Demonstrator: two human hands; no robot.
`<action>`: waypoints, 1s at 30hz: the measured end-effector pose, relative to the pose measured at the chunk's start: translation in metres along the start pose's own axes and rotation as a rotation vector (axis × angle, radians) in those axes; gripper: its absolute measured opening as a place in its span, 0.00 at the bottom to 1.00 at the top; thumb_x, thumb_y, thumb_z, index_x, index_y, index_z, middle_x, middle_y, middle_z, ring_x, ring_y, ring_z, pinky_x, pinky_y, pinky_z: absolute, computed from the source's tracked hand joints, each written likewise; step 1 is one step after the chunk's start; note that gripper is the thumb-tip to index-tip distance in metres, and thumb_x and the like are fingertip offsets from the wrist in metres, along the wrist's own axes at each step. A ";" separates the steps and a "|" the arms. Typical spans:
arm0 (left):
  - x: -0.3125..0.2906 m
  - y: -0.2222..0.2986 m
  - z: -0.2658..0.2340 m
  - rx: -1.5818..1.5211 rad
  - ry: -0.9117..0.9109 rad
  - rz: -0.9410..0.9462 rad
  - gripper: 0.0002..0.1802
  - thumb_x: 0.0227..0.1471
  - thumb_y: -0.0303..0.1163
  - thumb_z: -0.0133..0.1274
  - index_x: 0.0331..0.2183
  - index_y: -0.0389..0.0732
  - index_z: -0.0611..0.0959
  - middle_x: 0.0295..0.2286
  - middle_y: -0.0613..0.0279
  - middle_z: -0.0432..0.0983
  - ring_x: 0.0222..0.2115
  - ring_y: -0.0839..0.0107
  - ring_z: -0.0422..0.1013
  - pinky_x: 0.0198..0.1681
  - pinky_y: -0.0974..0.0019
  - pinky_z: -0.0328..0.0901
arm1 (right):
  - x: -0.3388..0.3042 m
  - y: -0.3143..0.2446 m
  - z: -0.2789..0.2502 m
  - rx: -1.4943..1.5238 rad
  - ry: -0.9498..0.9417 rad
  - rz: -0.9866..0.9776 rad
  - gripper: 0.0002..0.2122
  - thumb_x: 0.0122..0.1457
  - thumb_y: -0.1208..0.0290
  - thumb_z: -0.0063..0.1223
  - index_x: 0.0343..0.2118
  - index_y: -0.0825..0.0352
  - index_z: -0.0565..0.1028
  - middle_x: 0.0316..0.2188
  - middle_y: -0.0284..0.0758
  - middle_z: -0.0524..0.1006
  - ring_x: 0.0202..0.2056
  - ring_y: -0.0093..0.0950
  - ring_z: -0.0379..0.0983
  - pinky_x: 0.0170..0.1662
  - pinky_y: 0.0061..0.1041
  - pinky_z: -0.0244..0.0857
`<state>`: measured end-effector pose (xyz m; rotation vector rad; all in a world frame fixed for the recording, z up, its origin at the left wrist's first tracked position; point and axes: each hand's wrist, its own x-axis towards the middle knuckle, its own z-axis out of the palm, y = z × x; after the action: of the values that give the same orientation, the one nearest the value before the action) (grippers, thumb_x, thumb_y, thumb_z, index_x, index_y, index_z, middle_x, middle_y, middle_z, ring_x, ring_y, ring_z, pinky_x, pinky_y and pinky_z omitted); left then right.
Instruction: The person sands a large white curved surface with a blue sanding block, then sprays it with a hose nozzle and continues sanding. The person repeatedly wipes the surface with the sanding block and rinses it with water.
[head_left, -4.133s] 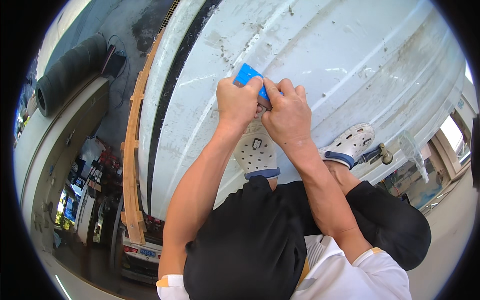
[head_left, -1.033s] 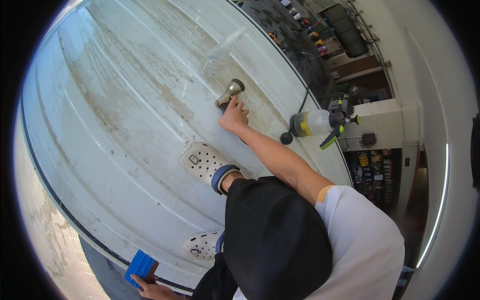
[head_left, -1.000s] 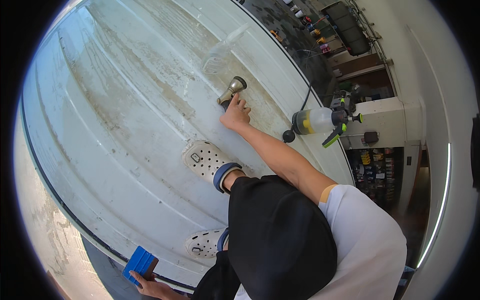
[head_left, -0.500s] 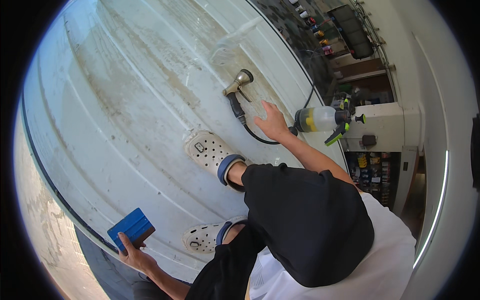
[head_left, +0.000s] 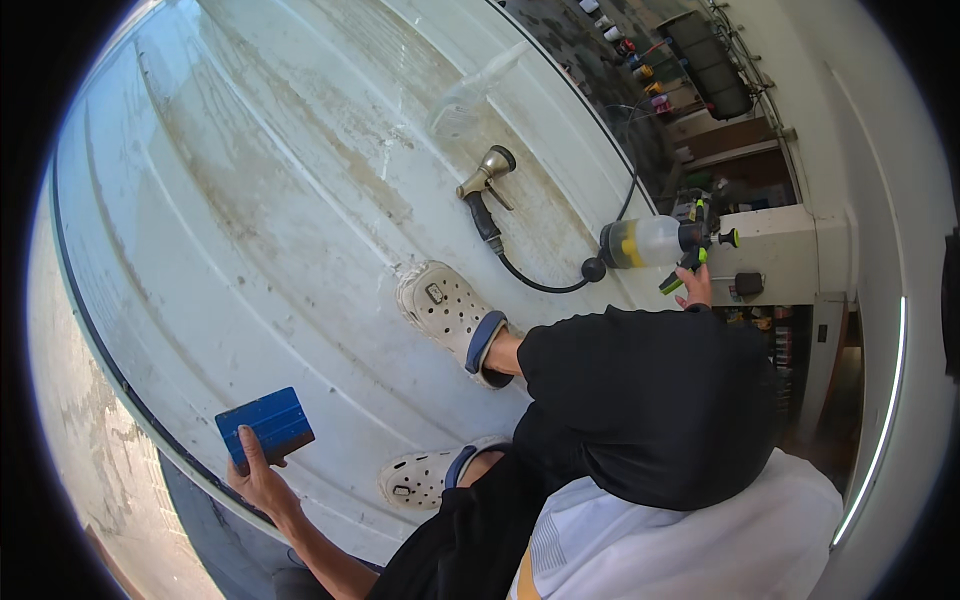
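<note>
My left hand (head_left: 262, 482) holds a blue squeegee card (head_left: 266, 420) with a brown lower edge, its thumb lying across the card's face. At the right, a pump spray bottle (head_left: 652, 243) lies on its side, with a clear body, yellow marking, black base and black-and-green head. My right hand (head_left: 697, 290) is at its trigger handle, fingers closing around the green and black lever; my sleeve and knee partly hide the wrist. A hose spray nozzle (head_left: 483, 200) with a metal head and black grip lies on the ribbed white surface, left of the bottle.
My feet, in white clogs (head_left: 440, 305) with blue straps, rest on the dirty, ribbed panel (head_left: 300, 340). A black hose (head_left: 540, 288) curves from the nozzle past the bottle. Clear plastic (head_left: 462, 110) lies farther off. Beyond the panel's dark right edge stand shelves with goods.
My right hand has moved right from beside the nozzle to the spray bottle's handle. My left hand still holds the squeegee card, slightly turned. The view has shifted a little.
</note>
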<state>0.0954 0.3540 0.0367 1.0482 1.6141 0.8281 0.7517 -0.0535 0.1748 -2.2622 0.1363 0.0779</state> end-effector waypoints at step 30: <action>0.040 0.006 0.016 0.204 0.012 -0.037 0.31 0.60 0.59 0.62 0.37 0.35 0.85 0.27 0.60 0.79 0.22 0.74 0.72 0.22 0.72 0.63 | 0.097 0.018 0.006 0.516 -0.053 0.348 0.12 0.62 0.62 0.60 0.26 0.61 0.73 0.19 0.32 0.71 0.21 0.30 0.71 0.26 0.36 0.67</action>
<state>0.1073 0.3940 0.0232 1.1537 1.7503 0.6559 0.8452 -0.0673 0.1477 -1.7015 0.4664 0.2560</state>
